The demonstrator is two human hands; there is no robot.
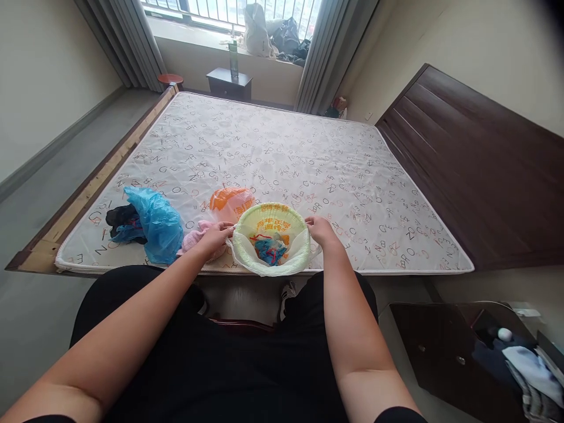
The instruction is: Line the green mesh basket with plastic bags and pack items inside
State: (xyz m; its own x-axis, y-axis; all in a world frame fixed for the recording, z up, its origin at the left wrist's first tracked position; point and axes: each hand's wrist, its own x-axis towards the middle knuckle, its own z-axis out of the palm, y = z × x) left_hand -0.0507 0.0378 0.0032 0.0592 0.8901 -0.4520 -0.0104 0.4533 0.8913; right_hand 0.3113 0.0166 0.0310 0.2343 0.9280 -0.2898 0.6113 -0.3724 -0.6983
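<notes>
A bright window between grey curtains lights pale walls, a grey floor and a bed with a dark headboard.

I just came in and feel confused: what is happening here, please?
A person's left hand and right hand hold a bag-lined round container at opposite sides of its rim. Crumpled blue and red material lies inside. On the mattress, a pink cloth lies by the left hand, an orange bag behind the container, and a blue bag with something black further left.
</notes>
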